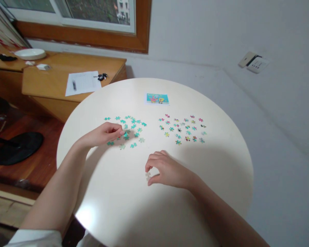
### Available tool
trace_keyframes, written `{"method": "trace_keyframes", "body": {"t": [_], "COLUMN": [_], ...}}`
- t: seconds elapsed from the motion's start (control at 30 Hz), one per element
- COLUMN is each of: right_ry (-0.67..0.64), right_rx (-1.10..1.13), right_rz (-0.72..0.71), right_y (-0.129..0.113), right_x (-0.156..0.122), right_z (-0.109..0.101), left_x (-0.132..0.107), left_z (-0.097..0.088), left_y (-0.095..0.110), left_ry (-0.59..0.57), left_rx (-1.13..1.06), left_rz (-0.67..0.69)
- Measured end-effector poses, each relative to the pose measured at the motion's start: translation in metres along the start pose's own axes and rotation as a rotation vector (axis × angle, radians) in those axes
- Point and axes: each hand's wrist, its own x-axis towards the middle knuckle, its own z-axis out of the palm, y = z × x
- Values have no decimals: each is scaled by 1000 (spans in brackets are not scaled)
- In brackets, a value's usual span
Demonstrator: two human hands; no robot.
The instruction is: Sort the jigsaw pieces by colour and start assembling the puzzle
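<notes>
My left hand [104, 134] reaches into a loose group of teal puzzle pieces [132, 132] on the round white table [221, 171], its fingertips pinched at a piece near the group's left side. Nearer to me, my right hand [164, 169] rests on the table with fingers curled, pinching a small pale puzzle piece [147, 176] that touches the tabletop. A second group of mixed-colour puzzle pieces [184, 129] lies spread to the right. A small cartoon reference picture [157, 98] lies flat at the far side.
A wooden desk [54, 82] stands behind the table on the left, carrying a paper sheet [82, 82], keys [102, 76] and a white dish [30, 54]. A black round base [19, 147] sits on the wood floor. A wall socket [253, 61] is at right.
</notes>
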Motion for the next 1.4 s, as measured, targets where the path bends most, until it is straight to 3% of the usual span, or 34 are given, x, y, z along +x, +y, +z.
{"method": "trace_keyframes", "body": {"t": [0.2,0.37,0.57,0.7,0.87,1.07,1.4], "right_ry": [3,20,249,381,449,428,569], "right_rx": [100,315,507,547,578,787,934], "right_rz": [15,116,141,56,-45,95,279], "right_y": [-4,-3,2,2,3,6,19], "right_x": [1,0,0,0,1,3,13], "right_z": [1,3,0,-6,-6,1,1], "left_x": [5,9,10,10,10,10,5], "left_z": [6,11,13,13,14,13,2], "left_y": [-3,-1,-3,-1,-1,-3,-5], "left_ry": [-9,-32,39,69,82,88,153], "left_rx": [3,22,16,32,28,21,40], "left_rz": [6,-3,-21,-24,-20,-16,-45]}}
